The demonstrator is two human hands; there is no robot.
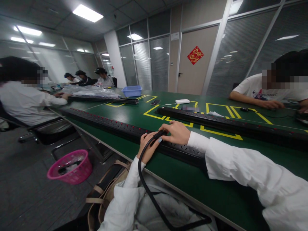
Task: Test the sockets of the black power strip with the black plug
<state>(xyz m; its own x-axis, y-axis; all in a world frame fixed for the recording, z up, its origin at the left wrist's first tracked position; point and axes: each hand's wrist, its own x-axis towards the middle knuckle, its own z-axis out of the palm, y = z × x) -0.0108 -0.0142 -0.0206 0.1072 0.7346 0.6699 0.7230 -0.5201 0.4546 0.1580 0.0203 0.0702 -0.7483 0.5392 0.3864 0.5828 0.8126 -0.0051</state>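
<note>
A long black power strip with sockets and small red parts lies along the green table's near edge. Above its middle, my left hand is closed around the plug end of a thick black cable. My right hand pinches the same plug end from the other side, its fingertips close to the left ones. The cable loops down over my lap. Where the plug meets the strip is hidden by my fingers.
Another long black strip lies farther back, near a white device. A blue bin and plastic bags are at the back left. A pink basket stands on the floor. Several people sit around the table.
</note>
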